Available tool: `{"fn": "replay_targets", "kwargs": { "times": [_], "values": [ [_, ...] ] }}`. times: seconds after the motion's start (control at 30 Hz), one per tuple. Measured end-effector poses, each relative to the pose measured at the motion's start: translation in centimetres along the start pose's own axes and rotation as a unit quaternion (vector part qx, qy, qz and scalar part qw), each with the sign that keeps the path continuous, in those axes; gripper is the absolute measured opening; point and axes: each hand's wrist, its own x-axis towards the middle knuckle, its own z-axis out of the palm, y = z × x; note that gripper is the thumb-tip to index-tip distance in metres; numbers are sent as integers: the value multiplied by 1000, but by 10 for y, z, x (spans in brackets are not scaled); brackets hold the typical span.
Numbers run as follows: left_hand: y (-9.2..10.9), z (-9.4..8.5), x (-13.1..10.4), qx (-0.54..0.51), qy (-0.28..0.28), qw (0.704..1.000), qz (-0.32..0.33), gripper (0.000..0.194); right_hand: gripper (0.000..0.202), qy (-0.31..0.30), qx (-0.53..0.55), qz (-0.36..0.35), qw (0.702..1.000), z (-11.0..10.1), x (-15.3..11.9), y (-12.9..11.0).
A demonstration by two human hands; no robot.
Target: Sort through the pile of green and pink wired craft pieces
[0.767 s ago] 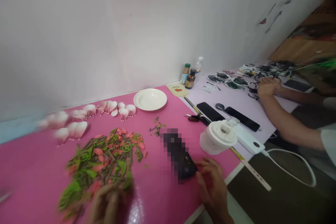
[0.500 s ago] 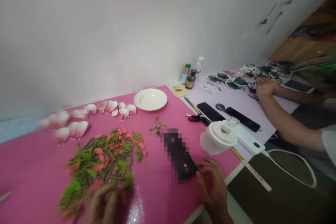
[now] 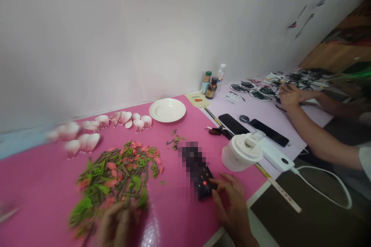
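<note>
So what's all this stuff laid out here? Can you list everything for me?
table mat: one, pink, under the wearer's work
plastic pieces: one heap, green and coral, mat centre-left
petals: many, white-pink, by the wall
plate: one, white, far mat edge
phone: one, black, partly pixelated
fan: one, white, mat's right edge
bottles: three, by the wall
co-worker's hands: right, among black wires
left hand: blurred, at the heap
right hand: touching the phone

1. No word, brand or number can be read anywhere in the head view.
2. The labels on the small bottles (image 3: 211,88) by the wall are too small and blurred to make out.
3. The yellow card (image 3: 197,99) bears a red mark, not legible lettering.
4. The phone (image 3: 199,175) screen is pixelated.
</note>
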Motion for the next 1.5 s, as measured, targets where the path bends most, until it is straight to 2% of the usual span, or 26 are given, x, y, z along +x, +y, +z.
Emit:
{"fn": "replay_targets", "kwargs": {
  "times": [0.1,0.2,0.27,0.33,0.43,0.47,0.53,0.67,0.73,0.83,0.97,1.17,1.3,1.5],
  "values": [
    [10,9,-5,-16,7,1000,16,28,4,6,8,-24,1000,-5,-2,4],
    [21,15,-10,-27,44,998,37,24,8,24,32,-63,997,-10,-5,4],
    [26,12,-11,-47,61,996,48,26,9,22,55,-78,995,-11,-5,-5],
    [30,6,-10,-67,54,995,56,28,10,2,79,-90,993,-8,-1,-21],
    [36,-6,-2,-67,9,997,48,26,15,-55,127,-147,979,5,11,-55],
    [39,-8,2,-58,-5,998,34,25,17,-67,144,-174,972,12,16,-68],
    [43,-9,13,-22,-26,999,-18,25,16,-141,156,-185,960,26,28,-91],
    [47,-3,36,-7,-17,996,-86,32,22,-257,83,-135,953,60,53,-118],
    [44,0,46,-25,-15,994,-102,35,22,-266,31,-149,952,78,63,-120],
    [34,1,53,-69,-34,989,-127,41,19,-215,-59,-183,957,103,76,-115],
    [27,0,53,-111,-40,980,-159,47,17,-213,-129,-177,952,123,84,-105],
    [28,-1,53,-105,-21,978,-178,52,21,-224,-72,-174,956,133,80,-97],
    [24,-4,54,-90,-24,976,-197,52,18,-254,-57,-123,958,134,83,-106],
    [17,-3,47,-63,-59,974,-208,46,10,-259,-46,-124,957,142,85,-123]
  ]
}}
